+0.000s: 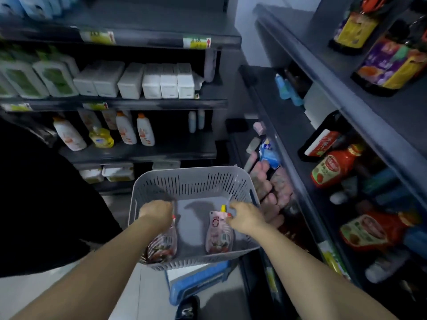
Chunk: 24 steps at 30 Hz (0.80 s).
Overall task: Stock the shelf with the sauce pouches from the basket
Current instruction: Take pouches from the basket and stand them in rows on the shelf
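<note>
A grey slotted basket [194, 181] sits in front of me on a blue stool. Two red and white sauce pouches lie inside it. My left hand [157, 212] is inside the basket, closed on the top of the left pouch [163, 244]. My right hand [245, 217] pinches the top of the right pouch [218, 236] beside its yellow spout. Several pink pouches [275, 195] lie in a row on the low dark shelf [298, 204] to the right of the basket.
The blue stool [198, 280] stands under the basket on a pale floor. Dark shelving ahead holds white boxes [152, 83] and cleaner bottles [126, 128]. Red sauce bottles [332, 167] fill the right shelving. A person in black [46, 192] stands at my left.
</note>
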{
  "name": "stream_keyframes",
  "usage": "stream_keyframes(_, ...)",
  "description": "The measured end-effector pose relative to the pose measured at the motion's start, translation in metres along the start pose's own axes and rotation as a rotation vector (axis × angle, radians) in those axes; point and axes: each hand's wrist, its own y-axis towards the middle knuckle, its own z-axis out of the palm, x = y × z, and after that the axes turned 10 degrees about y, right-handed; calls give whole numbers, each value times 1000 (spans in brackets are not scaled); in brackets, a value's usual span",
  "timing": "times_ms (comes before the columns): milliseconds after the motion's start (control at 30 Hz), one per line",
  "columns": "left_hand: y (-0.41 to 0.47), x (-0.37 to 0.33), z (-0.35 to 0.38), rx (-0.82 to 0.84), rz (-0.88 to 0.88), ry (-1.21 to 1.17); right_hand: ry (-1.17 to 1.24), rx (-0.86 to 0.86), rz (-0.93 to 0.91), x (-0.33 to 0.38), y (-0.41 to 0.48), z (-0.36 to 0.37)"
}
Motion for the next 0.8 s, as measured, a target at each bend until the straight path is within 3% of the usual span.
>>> stream_keyframes(267,64,-10,63,220,-122,-232,66,198,197,-9,75,62)
stream_keyframes(433,92,-23,111,462,-169,-455,122,313,373,-19,104,95)
stream_keyframes(567,95,-42,111,409,-179,-505,198,335,406,-21,123,109)
stream_keyframes(667,101,-46,109,333,-148,-499,286,278,315,-19,134,115)
stream_keyframes(800,117,-35,110,224,-337,-551,384,228,270,-14,149,124)
